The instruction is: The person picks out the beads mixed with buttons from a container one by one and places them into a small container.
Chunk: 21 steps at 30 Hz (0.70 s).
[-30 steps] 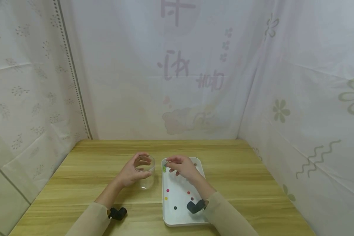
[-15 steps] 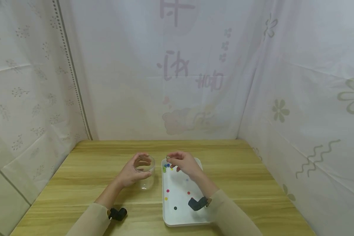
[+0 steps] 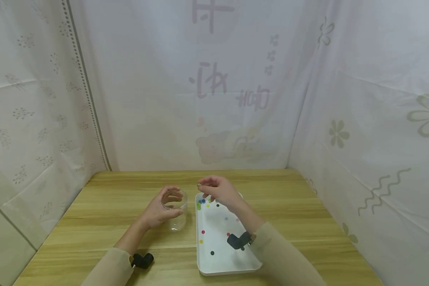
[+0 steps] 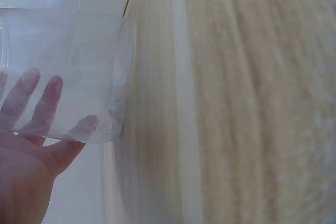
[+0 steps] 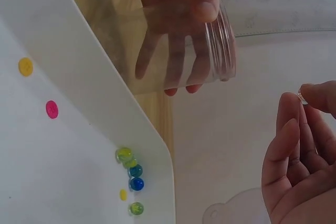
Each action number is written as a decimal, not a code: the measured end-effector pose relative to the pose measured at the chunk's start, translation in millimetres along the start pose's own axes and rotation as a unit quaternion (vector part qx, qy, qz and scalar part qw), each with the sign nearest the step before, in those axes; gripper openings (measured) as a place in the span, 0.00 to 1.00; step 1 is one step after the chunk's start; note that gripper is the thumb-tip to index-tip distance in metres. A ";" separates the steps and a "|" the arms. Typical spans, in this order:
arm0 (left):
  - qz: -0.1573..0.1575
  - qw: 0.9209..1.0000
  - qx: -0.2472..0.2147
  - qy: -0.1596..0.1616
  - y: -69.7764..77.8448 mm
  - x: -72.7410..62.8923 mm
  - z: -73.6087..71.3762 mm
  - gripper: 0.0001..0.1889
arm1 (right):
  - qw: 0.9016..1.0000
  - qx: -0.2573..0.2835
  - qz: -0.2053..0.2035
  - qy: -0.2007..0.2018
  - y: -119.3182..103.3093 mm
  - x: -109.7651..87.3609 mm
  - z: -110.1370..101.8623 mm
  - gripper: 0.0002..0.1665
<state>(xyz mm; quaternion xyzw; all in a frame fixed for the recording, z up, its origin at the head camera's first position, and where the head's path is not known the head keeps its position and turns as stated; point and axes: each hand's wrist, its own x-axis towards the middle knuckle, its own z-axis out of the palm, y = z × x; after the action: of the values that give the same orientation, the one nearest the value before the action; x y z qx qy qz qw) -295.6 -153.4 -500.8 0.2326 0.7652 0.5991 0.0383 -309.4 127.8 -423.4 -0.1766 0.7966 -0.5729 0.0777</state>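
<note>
Left hand [image 3: 159, 211] grips clear cylindrical plastic jar [image 3: 178, 221] left of white rectangular tray [image 3: 219, 260]; right hand [image 3: 223, 193] pinches small transparent piece [image 5: 302, 97].

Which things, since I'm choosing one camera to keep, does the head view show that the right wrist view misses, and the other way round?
Only the head view: the left sleeve, the black device at the left wrist, a red disc and a black disc.

Only the right wrist view: clearly visible ridges around the mouth of the clear jar.

Both: the left hand holding the clear jar, the right hand pinching a small glassy piece, the white tray, the blue marble and the pink disc.
</note>
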 end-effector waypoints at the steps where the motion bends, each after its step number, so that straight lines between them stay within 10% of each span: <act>1: 0.000 1.000 0.000 0.000 -0.3 0.1 0.0 0.37 | 1.000 -0.002 -0.003 -0.002 -2.3 0.7 0.3 0.19; 21: 0.005 1.000 -0.004 -0.008 -0.2 -0.5 -0.6 0.37 | 0.998 -0.032 -0.042 -0.042 -29.6 10.9 18.4 0.18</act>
<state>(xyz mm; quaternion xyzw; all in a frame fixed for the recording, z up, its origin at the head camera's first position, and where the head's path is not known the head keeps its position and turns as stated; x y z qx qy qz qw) -295.4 -154.2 -500.9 0.2409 0.7612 0.6006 0.0420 -307.8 99.2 -400.8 -0.2365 0.8024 -0.5418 0.0813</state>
